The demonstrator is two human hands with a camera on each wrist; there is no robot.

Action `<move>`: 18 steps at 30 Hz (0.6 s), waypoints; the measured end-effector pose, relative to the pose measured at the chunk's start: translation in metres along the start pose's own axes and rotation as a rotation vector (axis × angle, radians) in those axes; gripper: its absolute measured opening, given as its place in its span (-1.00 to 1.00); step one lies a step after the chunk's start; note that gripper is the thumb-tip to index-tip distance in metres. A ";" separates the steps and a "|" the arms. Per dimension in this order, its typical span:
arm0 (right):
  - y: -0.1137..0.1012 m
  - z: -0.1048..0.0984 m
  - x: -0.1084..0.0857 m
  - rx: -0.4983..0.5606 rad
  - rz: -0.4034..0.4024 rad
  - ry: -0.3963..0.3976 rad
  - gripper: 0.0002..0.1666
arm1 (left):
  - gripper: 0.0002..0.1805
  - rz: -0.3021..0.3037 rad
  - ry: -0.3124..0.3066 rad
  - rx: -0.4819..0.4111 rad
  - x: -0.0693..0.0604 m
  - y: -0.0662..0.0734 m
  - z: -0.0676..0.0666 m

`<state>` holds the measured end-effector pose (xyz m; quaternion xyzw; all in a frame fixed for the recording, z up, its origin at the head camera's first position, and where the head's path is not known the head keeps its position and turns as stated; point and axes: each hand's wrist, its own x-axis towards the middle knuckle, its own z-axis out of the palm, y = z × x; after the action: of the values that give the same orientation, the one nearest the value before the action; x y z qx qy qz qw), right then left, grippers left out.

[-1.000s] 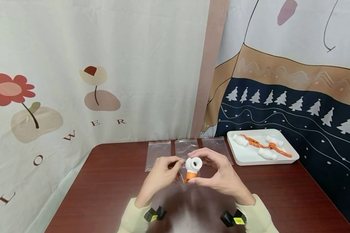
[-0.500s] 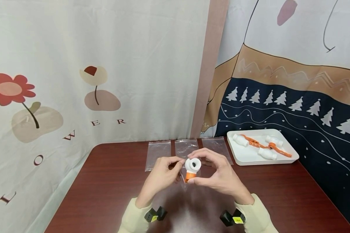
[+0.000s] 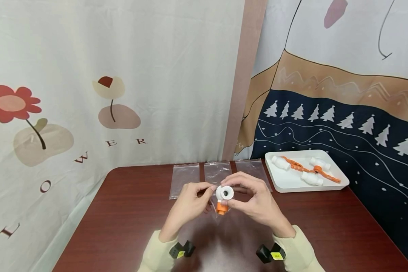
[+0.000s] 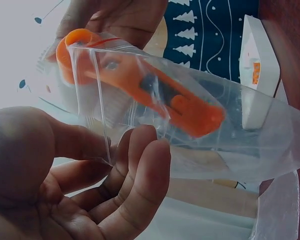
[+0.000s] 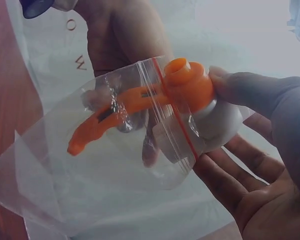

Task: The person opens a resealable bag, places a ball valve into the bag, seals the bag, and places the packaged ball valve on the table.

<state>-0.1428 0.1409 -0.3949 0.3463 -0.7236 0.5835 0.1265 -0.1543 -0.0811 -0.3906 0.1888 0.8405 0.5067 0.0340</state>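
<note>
My right hand holds a white rounded plastic fitting with a toothed ring and round opening, its thumb near the orange collar. A slotted orange strap runs from that collar into a clear zip bag with a red seal line, as the right wrist view shows. Part of the white fitting also lies within the bag's mouth; the rest sticks out. My left hand pinches the bag's edge between thumb and fingers, beside the fitting. In the left wrist view the strap shows through the film.
Three flat clear bags, one of them this bag, lie in a row along the table's back edge. To their right stands a white tray with white fittings and orange straps. Printed curtains hang behind the table.
My right thumb has moved up from the bottom of the orange collar to about where it meets the white fitting. More of the collar's lower end shows. The left hand stays nearly still.
</note>
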 end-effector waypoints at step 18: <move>0.010 0.007 -0.001 -0.280 -0.045 0.033 -0.56 | -0.79 -0.014 0.033 -0.045 0.000 0.001 0.004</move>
<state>-0.1470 0.1356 -0.4045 0.3317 -0.7879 0.4794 0.1985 -0.1527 -0.0773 -0.3915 0.1738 0.8307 0.5282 0.0276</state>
